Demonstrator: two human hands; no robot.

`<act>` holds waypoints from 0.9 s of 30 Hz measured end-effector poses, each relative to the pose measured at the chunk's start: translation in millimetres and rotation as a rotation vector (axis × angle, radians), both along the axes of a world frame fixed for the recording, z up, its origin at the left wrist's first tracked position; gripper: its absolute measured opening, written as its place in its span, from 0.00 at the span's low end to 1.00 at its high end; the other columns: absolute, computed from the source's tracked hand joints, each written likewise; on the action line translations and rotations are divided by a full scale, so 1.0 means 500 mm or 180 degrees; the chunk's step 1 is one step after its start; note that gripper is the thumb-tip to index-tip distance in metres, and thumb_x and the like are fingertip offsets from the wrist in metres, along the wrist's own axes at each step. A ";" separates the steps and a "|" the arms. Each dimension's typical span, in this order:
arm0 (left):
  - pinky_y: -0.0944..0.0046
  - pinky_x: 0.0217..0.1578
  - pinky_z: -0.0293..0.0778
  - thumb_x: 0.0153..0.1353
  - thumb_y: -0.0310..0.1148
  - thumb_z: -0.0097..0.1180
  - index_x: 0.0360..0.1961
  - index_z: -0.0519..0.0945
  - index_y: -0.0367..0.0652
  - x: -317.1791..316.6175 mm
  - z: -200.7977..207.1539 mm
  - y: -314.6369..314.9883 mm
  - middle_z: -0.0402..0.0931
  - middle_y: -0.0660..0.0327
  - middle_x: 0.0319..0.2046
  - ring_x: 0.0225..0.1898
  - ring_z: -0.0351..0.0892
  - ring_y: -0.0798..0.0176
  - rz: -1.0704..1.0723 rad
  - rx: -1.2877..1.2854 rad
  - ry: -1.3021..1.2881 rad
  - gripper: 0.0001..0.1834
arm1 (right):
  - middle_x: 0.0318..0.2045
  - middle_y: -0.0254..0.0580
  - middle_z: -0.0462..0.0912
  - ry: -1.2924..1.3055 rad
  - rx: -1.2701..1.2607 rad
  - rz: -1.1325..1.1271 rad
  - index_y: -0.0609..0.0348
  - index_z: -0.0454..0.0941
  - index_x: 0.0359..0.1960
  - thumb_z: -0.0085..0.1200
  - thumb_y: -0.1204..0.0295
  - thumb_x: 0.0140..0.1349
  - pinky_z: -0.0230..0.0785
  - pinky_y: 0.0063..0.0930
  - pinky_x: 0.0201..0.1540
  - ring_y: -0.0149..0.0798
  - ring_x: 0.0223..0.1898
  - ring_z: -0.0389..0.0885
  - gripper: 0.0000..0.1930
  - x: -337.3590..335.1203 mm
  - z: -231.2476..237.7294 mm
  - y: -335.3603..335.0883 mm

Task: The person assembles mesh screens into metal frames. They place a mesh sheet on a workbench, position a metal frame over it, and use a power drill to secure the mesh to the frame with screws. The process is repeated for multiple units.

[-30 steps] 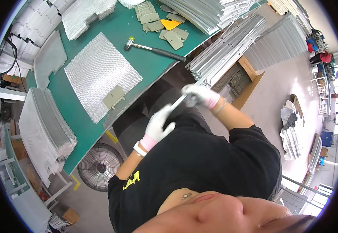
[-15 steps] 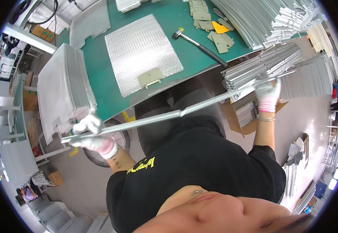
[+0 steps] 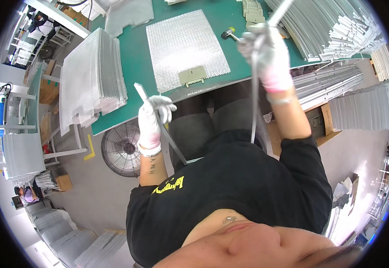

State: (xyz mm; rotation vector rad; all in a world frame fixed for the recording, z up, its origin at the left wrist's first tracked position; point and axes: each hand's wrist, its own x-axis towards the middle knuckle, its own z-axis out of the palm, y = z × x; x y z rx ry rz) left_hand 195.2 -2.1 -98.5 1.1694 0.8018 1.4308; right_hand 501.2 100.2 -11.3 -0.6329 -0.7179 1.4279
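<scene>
A thin silver metal frame strip (image 3: 173,145) is bent into a U, its lower part partly hidden by my shirt. My left hand (image 3: 153,118), in a white and pink glove, is closed round one leg of it, whose end sticks up past the fingers. Higher up, over the table, my gloved right hand (image 3: 269,58) grips the other leg (image 3: 254,102); motion smears those fingers somewhat. Beyond the hands, a silver mesh filter sheet (image 3: 187,47) lies on the green table (image 3: 134,56), with a grey-green plastic plate (image 3: 192,75) on its near edge.
A rubber mallet (image 3: 228,32) lies behind my right hand. Stacked mesh sheets (image 3: 87,76) stand at the left table edge. Bundled metal strips (image 3: 326,87) and a cardboard box (image 3: 327,119) are at the right. A round floor fan (image 3: 120,149) stands below the table's left side.
The strip, held nearly straight across my body before, is now folded into a U. Both hands have moved inward and up toward the table, the right one farthest.
</scene>
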 end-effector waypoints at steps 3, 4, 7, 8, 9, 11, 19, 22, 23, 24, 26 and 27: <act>0.63 0.38 0.76 0.77 0.46 0.47 0.59 0.72 0.32 0.022 -0.008 0.014 0.77 0.63 0.27 0.27 0.74 0.68 0.1142 -0.0383 0.0496 0.25 | 0.35 0.41 0.76 0.1075 -0.0097 0.0591 0.58 0.71 0.38 0.49 0.60 0.75 0.73 0.35 0.49 0.37 0.39 0.77 0.13 -0.018 -0.133 0.115; 0.57 0.52 0.74 0.72 0.35 0.54 0.67 0.63 0.31 0.024 -0.031 0.011 0.75 0.54 0.50 0.45 0.77 0.62 0.1501 -0.0345 0.0769 0.28 | 0.35 0.41 0.77 0.0949 -0.0243 0.0623 0.58 0.72 0.38 0.49 0.62 0.75 0.73 0.34 0.49 0.37 0.39 0.77 0.12 -0.016 -0.154 0.124; 0.50 0.72 0.52 0.61 0.25 0.61 0.69 0.60 0.32 0.070 -0.042 -0.006 0.56 0.48 0.68 0.71 0.56 0.49 0.2428 0.0761 0.2619 0.37 | 0.35 0.42 0.78 -0.0708 -0.0552 0.0658 0.60 0.73 0.41 0.49 0.64 0.75 0.74 0.31 0.48 0.36 0.40 0.79 0.11 -0.001 -0.206 0.105; 0.51 0.70 0.57 0.61 0.23 0.60 0.68 0.61 0.34 0.103 -0.066 -0.016 0.61 0.48 0.66 0.68 0.62 0.52 0.1782 0.0598 0.1096 0.35 | 0.34 0.43 0.80 -0.0976 -0.0586 0.0613 0.62 0.74 0.43 0.49 0.62 0.74 0.75 0.29 0.48 0.36 0.39 0.81 0.13 -0.010 -0.236 0.100; 0.57 0.65 0.65 0.68 0.25 0.52 0.65 0.64 0.38 0.144 -0.077 -0.043 0.69 0.52 0.61 0.64 0.68 0.54 0.1228 -0.0106 0.0117 0.25 | 0.36 0.41 0.80 -0.0995 -0.0476 0.0822 0.61 0.74 0.43 0.49 0.61 0.75 0.75 0.29 0.47 0.34 0.39 0.80 0.14 -0.007 -0.250 0.091; 0.52 0.65 0.66 0.74 0.37 0.51 0.62 0.69 0.37 0.193 -0.130 -0.056 0.70 0.50 0.61 0.63 0.69 0.49 0.0103 -0.1730 -0.1329 0.21 | 0.36 0.39 0.80 -0.1134 -0.0325 0.1144 0.59 0.75 0.44 0.47 0.59 0.76 0.75 0.28 0.44 0.32 0.38 0.79 0.15 -0.001 -0.253 0.048; 0.43 0.64 0.67 0.72 0.44 0.49 0.47 0.72 0.40 0.305 -0.144 0.058 0.71 0.48 0.60 0.61 0.70 0.47 -0.0446 -0.1914 -0.2530 0.17 | 0.31 0.38 0.80 -0.2549 -0.0269 0.0225 0.56 0.55 0.76 0.42 0.70 0.74 0.73 0.23 0.31 0.25 0.24 0.74 0.29 -0.007 -0.230 -0.170; 0.35 0.69 0.58 0.70 0.47 0.40 0.52 0.70 0.34 0.286 -0.108 0.121 0.68 0.45 0.60 0.66 0.64 0.43 -0.0886 -0.2087 -0.3565 0.25 | 0.33 0.37 0.78 -0.1914 -0.0248 0.0221 0.54 0.47 0.78 0.42 0.72 0.74 0.73 0.21 0.31 0.25 0.23 0.73 0.32 -0.014 -0.272 -0.184; 0.35 0.71 0.53 0.72 0.48 0.36 0.58 0.67 0.31 0.290 -0.090 0.139 0.63 0.44 0.65 0.70 0.58 0.44 -0.0817 -0.1992 -0.3432 0.29 | 0.32 0.37 0.78 -0.1695 -0.0312 0.0400 0.53 0.47 0.78 0.42 0.71 0.75 0.72 0.21 0.32 0.25 0.23 0.72 0.32 -0.013 -0.281 -0.179; 0.36 0.71 0.53 0.73 0.50 0.36 0.62 0.64 0.32 0.292 -0.085 0.162 0.60 0.45 0.69 0.72 0.56 0.46 -0.0881 -0.1843 -0.3129 0.31 | 0.31 0.36 0.77 -0.1479 -0.0374 0.0582 0.53 0.47 0.78 0.42 0.70 0.75 0.72 0.21 0.32 0.24 0.22 0.71 0.32 -0.010 -0.287 -0.172; 0.37 0.71 0.54 0.74 0.53 0.37 0.65 0.61 0.34 0.302 -0.088 0.216 0.59 0.47 0.70 0.71 0.57 0.47 -0.0650 -0.2118 -0.2922 0.33 | 0.30 0.35 0.76 -0.1081 -0.0421 0.0828 0.52 0.47 0.78 0.42 0.69 0.76 0.72 0.21 0.32 0.23 0.21 0.68 0.32 -0.013 -0.294 -0.162; 0.38 0.69 0.57 0.74 0.49 0.46 0.65 0.61 0.37 0.300 -0.093 0.232 0.62 0.46 0.67 0.69 0.61 0.46 -0.0660 -0.2123 -0.2985 0.30 | 0.30 0.35 0.75 -0.0915 -0.0397 0.0889 0.52 0.47 0.78 0.42 0.68 0.76 0.72 0.21 0.32 0.23 0.21 0.67 0.32 -0.015 -0.295 -0.158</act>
